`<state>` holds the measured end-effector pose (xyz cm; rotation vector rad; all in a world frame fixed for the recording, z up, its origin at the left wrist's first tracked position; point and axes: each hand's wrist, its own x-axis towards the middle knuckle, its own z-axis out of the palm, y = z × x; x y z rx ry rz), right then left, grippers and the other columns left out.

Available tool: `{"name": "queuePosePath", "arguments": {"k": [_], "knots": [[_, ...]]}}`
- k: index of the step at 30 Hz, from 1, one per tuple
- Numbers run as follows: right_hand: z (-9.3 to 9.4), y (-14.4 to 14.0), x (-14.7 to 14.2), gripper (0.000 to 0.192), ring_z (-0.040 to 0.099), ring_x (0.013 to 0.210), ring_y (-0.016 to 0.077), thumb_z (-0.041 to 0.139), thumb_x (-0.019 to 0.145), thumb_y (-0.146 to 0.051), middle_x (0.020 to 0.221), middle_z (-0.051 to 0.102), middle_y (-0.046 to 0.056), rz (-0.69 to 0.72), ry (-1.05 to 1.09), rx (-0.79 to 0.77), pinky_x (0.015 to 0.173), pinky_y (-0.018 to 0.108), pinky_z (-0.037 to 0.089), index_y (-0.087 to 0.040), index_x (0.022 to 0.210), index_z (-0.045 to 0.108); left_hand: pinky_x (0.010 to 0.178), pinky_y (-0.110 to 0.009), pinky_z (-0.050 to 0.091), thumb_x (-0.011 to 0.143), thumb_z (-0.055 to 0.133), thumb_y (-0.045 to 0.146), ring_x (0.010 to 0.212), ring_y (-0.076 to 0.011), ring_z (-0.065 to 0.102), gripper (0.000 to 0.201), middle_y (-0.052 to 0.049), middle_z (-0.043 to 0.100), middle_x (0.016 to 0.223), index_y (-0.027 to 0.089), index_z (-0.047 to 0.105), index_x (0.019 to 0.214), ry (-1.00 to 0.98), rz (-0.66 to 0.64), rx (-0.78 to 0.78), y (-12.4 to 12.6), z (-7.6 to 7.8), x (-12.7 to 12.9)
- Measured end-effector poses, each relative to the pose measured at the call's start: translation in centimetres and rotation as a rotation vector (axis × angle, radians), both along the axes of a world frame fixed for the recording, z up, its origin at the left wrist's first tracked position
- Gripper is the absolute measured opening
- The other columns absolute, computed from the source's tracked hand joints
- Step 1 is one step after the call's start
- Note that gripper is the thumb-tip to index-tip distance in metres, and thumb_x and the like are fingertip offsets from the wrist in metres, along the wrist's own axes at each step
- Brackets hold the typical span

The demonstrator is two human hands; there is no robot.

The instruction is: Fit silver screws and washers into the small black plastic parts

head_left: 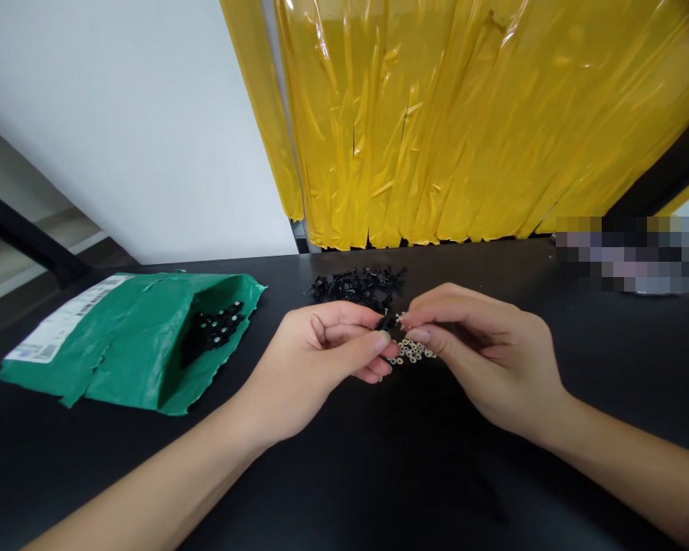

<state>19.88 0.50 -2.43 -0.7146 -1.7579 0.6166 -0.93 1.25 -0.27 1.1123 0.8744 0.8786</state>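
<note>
Between thumb and forefinger, my left hand [327, 344] pinches a small black plastic piece [385, 320] with a thin light tip pointing up. Close by on the right, my right hand [488, 344] pinches a tiny pale ring [400, 319], its shape partly hidden by the fingers. The two hands nearly meet above a small pile of pale metal rings [410, 352] on the table. Just beyond them lies a heap of small black plastic pieces [356, 285], partly covered by my left hand.
An open green plastic mailer [132, 344] with a white label lies at the left, small black parts with light centres [215, 325] showing in its mouth. Yellow plastic sheeting [407, 122] hangs behind the black table [379, 474]. A blurred-out object [625, 256] sits at the back right.
</note>
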Motion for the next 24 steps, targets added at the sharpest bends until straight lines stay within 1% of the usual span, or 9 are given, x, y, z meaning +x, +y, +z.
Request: {"name": "queuePosePath", "arguments": {"k": [4,8,13,18,21,24], "knots": [[0.14,-0.03,-0.04,0.018,0.069,0.085,0.0107,0.072,0.093,-0.011,0.098,0.074,0.001,0.031,0.028,-0.061,0.074,0.024,0.058,-0.023,0.105,0.077,0.065,-0.015,0.063,0.089,0.079,0.018,0.067,-0.0083,0.075,0.011,-0.002,0.082,0.082,0.013,0.074,0.096,0.043,0.013,0.025,-0.08,0.23,0.04],[0.14,0.16,-0.01,0.016,0.068,0.085,0.0097,0.070,0.095,-0.011,0.097,0.073,0.000,0.062,0.035,-0.066,0.075,0.023,0.057,-0.023,0.104,0.077,0.065,-0.015,0.063,0.090,0.077,0.016,0.067,-0.0081,0.074,0.008,-0.001,0.081,0.081,0.012,0.074,0.095,0.083,0.013,0.016,-0.07,0.37,0.19],[-0.13,0.45,0.13,0.013,0.065,0.088,0.0086,0.071,0.095,-0.016,0.100,0.064,-0.001,0.105,0.003,-0.101,0.078,0.021,0.056,-0.026,0.103,0.076,0.064,-0.016,0.062,0.090,0.077,0.015,0.066,-0.0083,0.074,0.011,-0.002,0.081,0.081,0.010,0.072,0.098,0.095,0.012,-0.039,-0.16,0.41,0.27],[-0.56,0.71,0.10,0.012,0.062,0.088,0.0091,0.071,0.095,-0.018,0.104,0.059,0.000,0.104,-0.034,-0.144,0.078,0.023,0.055,-0.027,0.102,0.076,0.066,-0.016,0.063,0.091,0.076,0.017,0.068,-0.0084,0.074,0.010,-0.004,0.082,0.085,0.010,0.073,0.098,0.102,-0.038,-0.035,-0.21,0.35,0.12],[-0.58,0.78,0.12,0.011,0.062,0.089,0.0096,0.071,0.095,-0.018,0.103,0.059,0.000,0.073,-0.066,-0.108,0.078,0.023,0.055,-0.026,0.101,0.075,0.066,-0.016,0.062,0.091,0.076,0.017,0.068,-0.0081,0.074,0.010,-0.003,0.082,0.085,0.010,0.074,0.099,0.106,-0.050,-0.034,-0.15,0.30,0.12],[-0.49,0.82,0.27,0.010,0.062,0.093,0.0107,0.071,0.095,-0.016,0.103,0.060,0.001,0.038,-0.141,0.010,0.081,0.025,0.054,-0.022,0.102,0.073,0.065,-0.015,0.062,0.091,0.075,0.016,0.067,-0.0078,0.074,0.007,-0.002,0.081,0.083,0.011,0.074,0.096,0.112,-0.052,-0.036,-0.09,0.24,0.16]]}}
